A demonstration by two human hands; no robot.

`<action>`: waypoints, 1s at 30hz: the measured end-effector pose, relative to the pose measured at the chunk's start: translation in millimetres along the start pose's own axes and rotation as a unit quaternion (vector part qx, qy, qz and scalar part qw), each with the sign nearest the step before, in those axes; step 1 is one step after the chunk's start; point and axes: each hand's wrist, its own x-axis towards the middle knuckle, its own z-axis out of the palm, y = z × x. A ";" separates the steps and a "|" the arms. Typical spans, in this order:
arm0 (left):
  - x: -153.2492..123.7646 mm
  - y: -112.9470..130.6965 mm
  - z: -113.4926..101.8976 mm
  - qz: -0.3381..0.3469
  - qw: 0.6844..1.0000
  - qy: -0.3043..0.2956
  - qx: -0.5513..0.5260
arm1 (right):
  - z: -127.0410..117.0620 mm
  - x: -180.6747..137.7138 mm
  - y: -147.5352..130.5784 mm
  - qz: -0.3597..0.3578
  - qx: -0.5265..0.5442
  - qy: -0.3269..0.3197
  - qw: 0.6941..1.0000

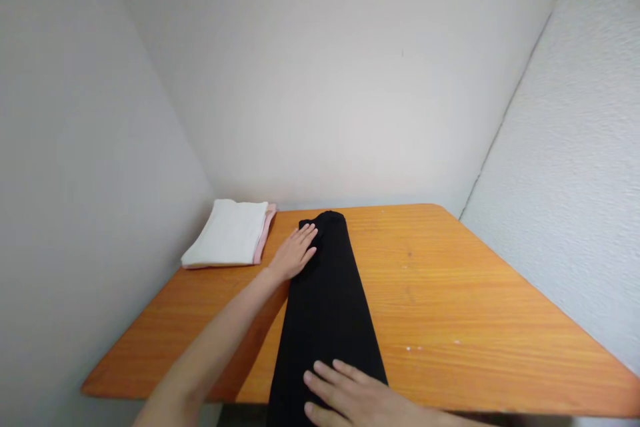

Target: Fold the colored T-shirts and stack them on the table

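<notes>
Table: an orange-brown wooden top [450, 293] is showing streaky grain, a few pale specks and rounded far corners.
Walls: a plain pale back wall [325, 80] is standing behind the table, a left wall [75, 180] is flanking it, and a rougher right wall [575, 147] is meeting the back one along a dark seam.
Folded stack: a white cloth [233, 230] is lying squared at the far left, a pink cloth [267, 223] peeking out along its right side.
Black cloth: a long, smooth dark strip [330, 300] is stretching from near the back edge past the front edge, its far end bunching.
Left hand: it [297, 255] is lying flat on the strip's far left margin, fingers nearly together, thumb apart.
Right hand: it [350, 397] is resting palm-down over the near part, fingers slightly spread, gripping nothing.
</notes>
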 end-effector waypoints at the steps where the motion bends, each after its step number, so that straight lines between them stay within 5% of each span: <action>1: -14.8 -1.1 -11.4 0.020 1.000 0.004 0.000 | -12.5 -14.3 3.4 0.030 0.020 -0.018 0.999; 5: -90.2 7.2 -39.1 0.153 0.986 -0.062 -0.006 | -30.4 -65.3 22.2 0.176 0.032 -0.060 0.982; 10: -141.5 28.2 -16.3 0.204 0.966 -0.158 0.005 | 0.5 -80.6 52.1 0.217 -0.097 -0.019 0.971; 15: -153.3 40.7 9.4 0.151 0.982 -0.108 0.032 | 3.7 -69.0 61.1 0.166 -0.142 0.076 0.973; 21: -182.8 73.7 -16.7 0.095 0.971 -0.023 -0.218 | -61.5 -66.3 15.7 0.180 0.042 0.123 0.975; 26: -172.3 87.1 -41.1 -0.143 0.922 0.103 -0.345 | -90.8 -66.0 15.0 0.315 0.174 0.226 0.905; 30: -121.3 79.7 -57.0 -0.148 0.877 0.056 -0.454 | -98.6 -52.0 57.1 0.377 0.261 0.245 0.854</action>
